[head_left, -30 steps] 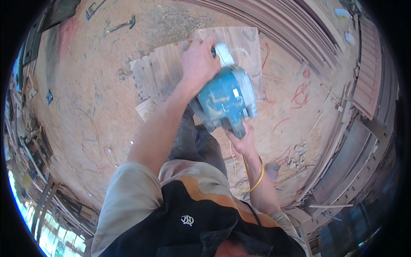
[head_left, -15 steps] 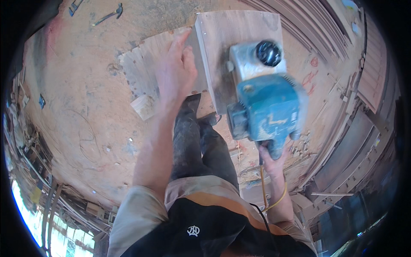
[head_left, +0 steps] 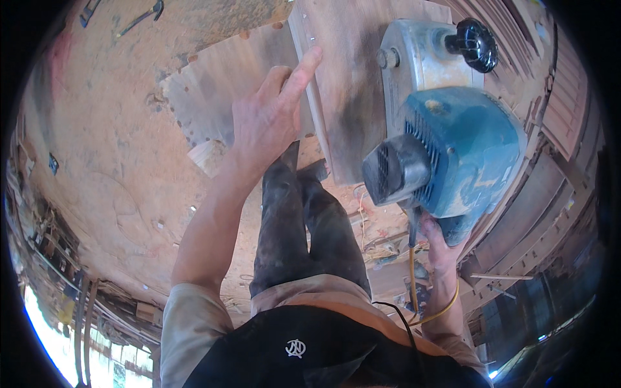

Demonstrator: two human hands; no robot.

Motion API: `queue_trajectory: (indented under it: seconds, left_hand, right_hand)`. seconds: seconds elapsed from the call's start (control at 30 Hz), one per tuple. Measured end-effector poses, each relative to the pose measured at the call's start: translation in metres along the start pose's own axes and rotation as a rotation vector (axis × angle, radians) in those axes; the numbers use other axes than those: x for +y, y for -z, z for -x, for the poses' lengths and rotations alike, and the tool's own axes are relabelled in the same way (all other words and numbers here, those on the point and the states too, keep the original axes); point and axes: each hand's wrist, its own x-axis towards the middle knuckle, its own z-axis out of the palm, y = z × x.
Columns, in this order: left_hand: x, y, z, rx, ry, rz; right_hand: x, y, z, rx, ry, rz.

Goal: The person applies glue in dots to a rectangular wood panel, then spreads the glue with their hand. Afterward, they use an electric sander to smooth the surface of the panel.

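My right hand [head_left: 444, 242] grips the rear handle of a blue electric planer [head_left: 469, 149] with a silver front and a black knob. The planer is tilted on its side over the right part of a wooden panel [head_left: 352, 77]; I cannot tell whether they touch. My left hand [head_left: 268, 119] holds nothing, its index finger stretched out to the panel's left edge. Whether that fingertip touches is unclear. Beneath the left hand lies a second, greyish board [head_left: 207, 84] with brown spots along its rim. A yellow cord [head_left: 412, 271] hangs by my right wrist.
A hammer [head_left: 139, 18] lies on the dusty floor [head_left: 123, 123] at the far left. Long wooden strips [head_left: 517, 39] are stacked at the far right. A small wood block [head_left: 206, 157] sits by the greyish board. More timber lines both sides.
The planer has moved right and turned onto its side, looking larger. My left hand has shifted right, its index finger reaching the panel's edge. Both boards sit higher in the view.
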Motion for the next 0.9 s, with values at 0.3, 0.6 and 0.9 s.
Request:
queue_trajectory:
  seconds: [0.3,0.6,0.9]
  left_hand:
    - [0.006,0.007,-0.009,-0.099,0.08,-0.077]
    - [-0.024,0.016,0.169,-0.464,0.449,0.087]
    - [-0.012,0.051,0.431,-0.518,1.13,0.068]
  right_hand:
    - [-0.002,-0.006,0.021,-0.071,-0.077,-0.038]
    - [0.006,-0.014,0.017,-0.063,0.017,0.065]
    - [0.042,-0.019,-0.005,-0.154,0.115,-0.099]
